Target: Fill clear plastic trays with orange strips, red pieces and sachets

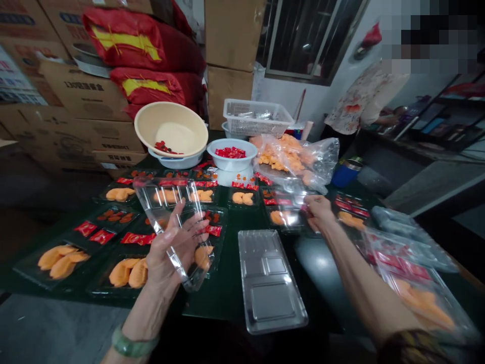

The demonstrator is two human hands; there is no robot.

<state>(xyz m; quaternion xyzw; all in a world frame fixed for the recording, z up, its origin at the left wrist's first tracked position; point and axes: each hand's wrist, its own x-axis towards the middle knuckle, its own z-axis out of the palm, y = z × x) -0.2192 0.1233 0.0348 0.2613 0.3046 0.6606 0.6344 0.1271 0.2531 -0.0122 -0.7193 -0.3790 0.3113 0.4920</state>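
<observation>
My left hand (172,247) holds a clear plastic tray lid (166,207) tilted up above the dark table, fingers curled round its edge. My right hand (318,213) reaches to the right and rests on a filled clear tray (286,217) holding orange snack pieces and red packets; its fingers curl down on the tray's edge. An empty clear tray (270,280) lies flat between my arms near the table's front edge. Several open trays with orange pieces (60,260) and red packets (93,231) cover the table's left side.
A beige basin (170,129) and a white bowl of red packets (232,153) stand at the back, beside a plastic bag of orange snacks (291,156) and a white basket (257,117). Closed filled trays (413,288) stack at right. Cardboard boxes and red sacks rise behind. Another person (364,101) stands far right.
</observation>
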